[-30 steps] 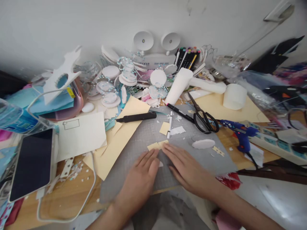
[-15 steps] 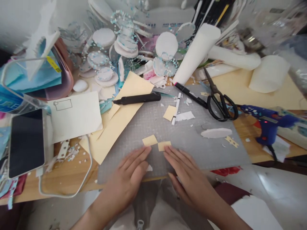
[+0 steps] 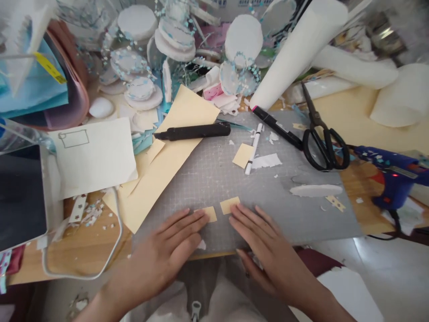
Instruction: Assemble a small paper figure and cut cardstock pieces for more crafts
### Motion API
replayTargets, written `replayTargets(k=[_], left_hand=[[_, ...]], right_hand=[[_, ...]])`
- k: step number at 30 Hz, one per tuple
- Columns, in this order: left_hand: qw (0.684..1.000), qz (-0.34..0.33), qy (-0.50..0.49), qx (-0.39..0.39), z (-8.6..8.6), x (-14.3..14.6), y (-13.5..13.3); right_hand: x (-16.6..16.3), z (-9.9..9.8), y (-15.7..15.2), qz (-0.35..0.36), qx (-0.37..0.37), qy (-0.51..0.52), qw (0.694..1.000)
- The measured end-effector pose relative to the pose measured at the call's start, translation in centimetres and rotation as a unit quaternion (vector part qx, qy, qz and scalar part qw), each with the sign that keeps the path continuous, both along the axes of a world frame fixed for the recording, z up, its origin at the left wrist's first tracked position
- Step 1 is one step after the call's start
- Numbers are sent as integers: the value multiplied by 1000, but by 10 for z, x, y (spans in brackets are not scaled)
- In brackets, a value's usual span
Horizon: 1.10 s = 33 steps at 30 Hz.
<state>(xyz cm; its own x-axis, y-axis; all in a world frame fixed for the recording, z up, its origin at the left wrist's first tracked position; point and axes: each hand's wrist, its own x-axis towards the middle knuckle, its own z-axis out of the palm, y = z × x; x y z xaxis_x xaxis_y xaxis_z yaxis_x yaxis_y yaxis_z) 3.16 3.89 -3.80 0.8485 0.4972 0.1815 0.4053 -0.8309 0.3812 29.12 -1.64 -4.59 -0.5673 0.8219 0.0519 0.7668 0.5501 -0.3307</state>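
A grey gridded mat lay on the wooden table. Ahead of the left hand, a black-handled tool rested across a long yellow sheet; beyond the right hand, off to its right, were black scissors and a blue glue gun. The left hand was flattened, fingers straight and close together, partly covering the left paper piece; the right hand, fingers slightly fanned, touched the right paper piece. Both pieces looked pale yellow, small and flat, a narrow gap between them.
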Motion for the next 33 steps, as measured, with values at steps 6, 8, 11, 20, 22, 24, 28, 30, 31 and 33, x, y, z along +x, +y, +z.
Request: replayTargets(k=[6,8,11,20,22,24,28,30,31,33], left_hand=[[999,40,-21,16,-1,7,-11],[997,69,-11,16,-4,13,-17],[996,87,3,-3,-8,16,-21],[997,71,-23,-16,-12,13,-17],[997,70,-17,-17,-12,13,-18],[998,67,-5,-17,-12,14,-18],[998,67,0,-12,-10,16,-16],[997,72,-17,-25,-10,16,-14],[995,79,-33,-42,-10,15,-14],[989,98,-73,-83,-9,12,-14]], right_hand=[[-10,-6,-9,-2,-2,49,999],[-10,-7,-9,-3,-2,61,998],[-10,-7,-6,2,-9,68,998],[-11,-8,-4,-29,-2,86,996],[-12,-8,-4,-27,-1,88,996],[-12,-8,-4,-29,1,85,996],[-14,-8,-2,-44,9,85,995],[-16,-8,0,-55,10,88,995],[-16,-8,1,-60,11,91,994],[-17,-6,3,-74,17,111,991]])
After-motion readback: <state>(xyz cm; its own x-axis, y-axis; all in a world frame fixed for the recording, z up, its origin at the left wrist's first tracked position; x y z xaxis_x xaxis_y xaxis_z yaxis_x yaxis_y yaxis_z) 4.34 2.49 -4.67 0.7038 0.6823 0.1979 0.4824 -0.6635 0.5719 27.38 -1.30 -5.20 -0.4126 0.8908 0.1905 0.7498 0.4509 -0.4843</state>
